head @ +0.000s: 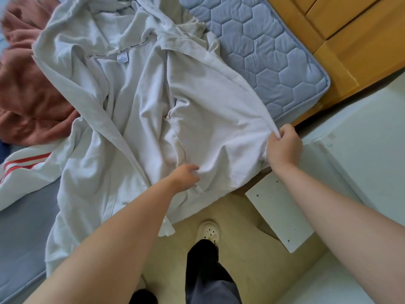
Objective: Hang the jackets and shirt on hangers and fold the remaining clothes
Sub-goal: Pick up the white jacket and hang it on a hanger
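A pale grey-white hooded jacket [135, 102] lies opened out across the blue mattress [269, 51], its inside label showing near the collar. My right hand [283, 145] pinches the jacket's right edge at the bed's corner and holds it taut. My left hand [186, 176] rests on the lower front panel with curled fingers gathering the cloth. The jacket's hem hangs over the bed's edge toward the floor.
A rust-pink garment [28, 99] is bunched at the left. A white garment with red stripes [24, 170] lies below it. A wooden bed frame [341, 40] runs at upper right. A white board [280, 211] lies on the floor by my feet.
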Demonstrator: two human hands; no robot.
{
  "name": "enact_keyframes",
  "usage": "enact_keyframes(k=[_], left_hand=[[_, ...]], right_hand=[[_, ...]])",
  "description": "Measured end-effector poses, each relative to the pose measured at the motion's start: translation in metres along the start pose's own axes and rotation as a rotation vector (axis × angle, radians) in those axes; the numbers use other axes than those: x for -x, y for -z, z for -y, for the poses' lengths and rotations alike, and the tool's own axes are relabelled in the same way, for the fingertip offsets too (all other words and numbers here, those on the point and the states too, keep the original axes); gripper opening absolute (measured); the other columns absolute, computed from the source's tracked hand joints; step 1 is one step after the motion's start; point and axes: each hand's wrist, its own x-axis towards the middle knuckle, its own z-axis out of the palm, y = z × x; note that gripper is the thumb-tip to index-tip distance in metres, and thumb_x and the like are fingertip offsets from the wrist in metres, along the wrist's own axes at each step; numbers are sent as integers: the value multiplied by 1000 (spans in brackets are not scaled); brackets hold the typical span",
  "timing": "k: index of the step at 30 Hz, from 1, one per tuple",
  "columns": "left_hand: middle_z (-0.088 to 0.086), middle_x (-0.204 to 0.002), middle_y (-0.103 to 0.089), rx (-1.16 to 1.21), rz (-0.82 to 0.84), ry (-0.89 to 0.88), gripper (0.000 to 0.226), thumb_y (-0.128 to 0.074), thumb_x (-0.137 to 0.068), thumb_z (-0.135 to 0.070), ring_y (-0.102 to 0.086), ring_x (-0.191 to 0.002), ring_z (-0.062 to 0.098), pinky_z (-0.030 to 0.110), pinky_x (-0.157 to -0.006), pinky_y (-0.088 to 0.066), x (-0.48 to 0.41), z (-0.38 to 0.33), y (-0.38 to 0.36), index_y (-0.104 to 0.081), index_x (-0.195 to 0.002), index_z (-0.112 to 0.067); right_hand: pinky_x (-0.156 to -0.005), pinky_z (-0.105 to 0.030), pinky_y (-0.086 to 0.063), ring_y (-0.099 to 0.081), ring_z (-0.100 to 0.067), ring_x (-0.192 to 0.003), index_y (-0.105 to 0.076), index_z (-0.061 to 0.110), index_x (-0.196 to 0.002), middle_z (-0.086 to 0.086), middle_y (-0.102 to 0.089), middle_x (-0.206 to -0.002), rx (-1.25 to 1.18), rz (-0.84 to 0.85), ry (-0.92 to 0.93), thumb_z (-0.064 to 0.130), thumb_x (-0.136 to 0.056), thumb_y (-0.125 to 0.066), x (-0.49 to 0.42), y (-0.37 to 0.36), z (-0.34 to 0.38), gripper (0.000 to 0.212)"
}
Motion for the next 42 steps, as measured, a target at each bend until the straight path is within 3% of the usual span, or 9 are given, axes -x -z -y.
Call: enact_keyframes(k=[4,6,9,15,20,26,33,36,42], left_hand=[[7,-125,-56,489,-159,105,34,-48,-95,-14,-52,-117,21,28,-92,-40,24,23,13,-58,-128,-13],[6,-111,-60,766,-211,176,24,-45,-97,-16,-57,-103,20,30,-86,-40,35,40,22,-61,-115,-13],[5,-96,-61,938,-173,202,14,-48,-95,-20,-57,-90,20,31,-79,-38,48,64,33,-60,-99,-16],[8,-90,-59,843,-259,165,25,-48,-91,-11,-54,-77,21,31,-69,-42,46,74,28,-61,-112,-12],[6,-85,-61,734,-399,88,11,-54,-87,-10,-60,-80,25,34,-73,-47,28,55,30,-60,-83,-18],[1,-77,-57,720,-607,81,12,-62,-88,-24,-57,-71,19,30,-64,-46,-21,22,53,-57,-90,-13],[6,-69,-54,799,-840,310,33,-45,-98,-24,-53,-75,24,28,-68,-40,-38,36,74,-59,-74,-5],[20,-91,-65,589,-706,374,29,-45,-97,-19,-62,-90,35,35,-77,-49,-28,44,66,-65,-92,1],[5,-99,-60,278,-703,262,36,-45,-85,-5,-59,-92,28,33,-71,-45,-26,29,101,-55,-118,-15]], right_hand=[[-52,-30,-34,-40,-14,-54,-42,11,-73,1,-44,-61,22,238,387,14,-92,-56,68,-7,44,23],[-64,-31,-43,-54,-18,-69,-55,12,-91,-3,-62,-84,56,700,374,18,-90,-59,109,-28,50,7],[-86,-25,-42,-56,-19,-111,-49,19,-131,1,-51,-135,177,1123,221,26,-90,-61,142,-56,40,43],[-96,-33,-44,-52,-24,-117,-53,13,-126,-8,-51,-135,244,857,91,16,-94,-48,125,-75,24,33],[-96,-40,-44,-50,-27,-116,-45,11,-133,-8,-42,-137,255,780,96,15,-95,-47,92,-88,26,38],[-92,-34,-43,-51,-27,-118,-37,8,-137,-8,-50,-130,-26,704,-110,18,-94,-56,36,-124,39,49],[-68,-34,-38,-50,-29,-78,-51,6,-73,-9,-52,-76,94,493,-42,19,-95,-49,-5,-135,31,26],[-58,-31,-32,-46,-28,-73,-40,13,-64,-4,-42,-68,408,678,45,17,-95,-45,1,-129,26,32],[-67,-31,-41,-53,-22,-79,-57,11,-90,-3,-59,-85,244,557,186,21,-96,-45,-21,-121,67,17]])
